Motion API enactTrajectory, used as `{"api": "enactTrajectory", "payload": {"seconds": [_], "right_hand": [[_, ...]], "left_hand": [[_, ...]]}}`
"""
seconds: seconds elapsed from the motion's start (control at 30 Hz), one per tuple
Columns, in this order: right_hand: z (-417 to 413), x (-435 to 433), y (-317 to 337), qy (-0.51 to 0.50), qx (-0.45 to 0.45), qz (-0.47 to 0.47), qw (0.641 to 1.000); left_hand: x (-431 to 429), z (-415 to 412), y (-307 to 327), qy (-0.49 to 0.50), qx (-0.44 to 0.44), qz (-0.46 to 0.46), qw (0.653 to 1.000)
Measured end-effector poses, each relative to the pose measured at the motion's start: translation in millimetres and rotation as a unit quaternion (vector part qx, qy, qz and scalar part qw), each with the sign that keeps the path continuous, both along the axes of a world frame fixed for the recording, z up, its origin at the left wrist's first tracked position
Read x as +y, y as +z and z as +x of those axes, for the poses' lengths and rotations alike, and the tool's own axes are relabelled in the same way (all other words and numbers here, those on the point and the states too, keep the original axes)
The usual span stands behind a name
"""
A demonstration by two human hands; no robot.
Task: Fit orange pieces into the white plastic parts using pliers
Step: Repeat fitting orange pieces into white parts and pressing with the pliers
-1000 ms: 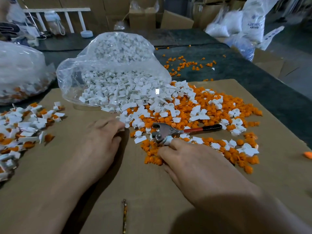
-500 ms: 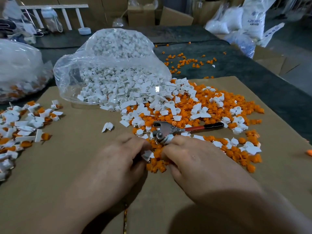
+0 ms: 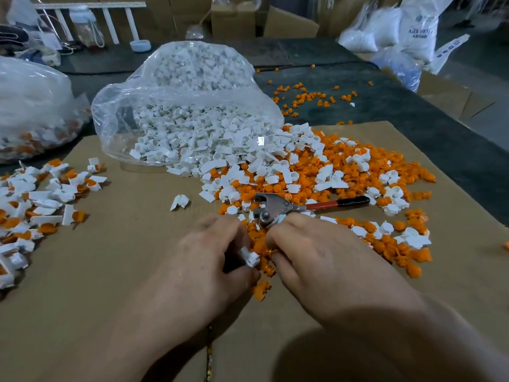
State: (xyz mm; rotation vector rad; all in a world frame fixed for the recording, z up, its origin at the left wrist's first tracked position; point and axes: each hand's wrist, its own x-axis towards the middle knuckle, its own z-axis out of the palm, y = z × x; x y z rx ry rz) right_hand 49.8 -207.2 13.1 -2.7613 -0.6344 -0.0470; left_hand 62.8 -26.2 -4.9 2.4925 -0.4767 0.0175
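Red-handled pliers (image 3: 311,207) crosswise, head leftward.

surface: flat brown cardboard sheet (image 3: 110,271) laid over a dark grey-green tabletop (image 3: 413,128) | back: stacked brown cardboard boxes (image 3: 289,26); white slatted plastic rack (image 3: 91,5) far left | right: white filled sacks with blue print (image 3: 418,31); grey floor (image 3: 490,78) | light: dim, even

Bare cardboard (image 3: 124,244) free centre-left; pliers (image 3: 272,206), orange pieces (image 3: 259,244), bag (image 3: 179,106) block ahead
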Motion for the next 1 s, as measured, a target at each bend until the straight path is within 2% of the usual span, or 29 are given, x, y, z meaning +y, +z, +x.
{"api": "enactTrajectory", "payload": {"seconds": [0.17, 0.33, 0.47, 0.53, 0.57, 0.67, 0.87, 1.0], "right_hand": [[1.4, -1.0, 2.7, -0.014, 0.005, 0.034, 0.999], [0.5, -3.7, 2.8, -0.050, -0.019, 0.086, 0.995], [0.7, -6.6, 2.5, -0.064, -0.039, 0.128, 0.989], [1.1, -8.8, 3.0, -0.084, -0.009, 0.190, 0.978], [1.2, -10.1, 3.8, -0.096, 0.038, 0.258, 0.961], [2.1, -13.9, 8.7, -0.084, 0.208, 0.441, 0.869], [7.6, -15.2, 8.8, -0.016, 0.337, 0.568, 0.750], [9.6, -13.9, 7.3, 0.015, 0.366, 0.609, 0.704]], "left_hand": [[-3.8, 1.0, -2.3, -0.011, -0.024, -0.006, 1.000], [-0.2, 3.3, -4.3, 0.026, -0.028, -0.050, 0.998], [-0.3, 2.1, -4.0, 0.056, -0.022, -0.113, 0.992], [-0.3, 1.9, -4.0, 0.085, 0.002, -0.173, 0.981], [-0.4, 2.0, -3.9, 0.103, 0.018, -0.221, 0.970], [-0.5, 2.3, -4.0, 0.105, 0.056, -0.333, 0.935], [-4.8, -1.0, -1.9, 0.052, 0.083, -0.465, 0.880], [-7.2, -4.5, 1.2, 0.035, 0.068, -0.483, 0.872]]}}
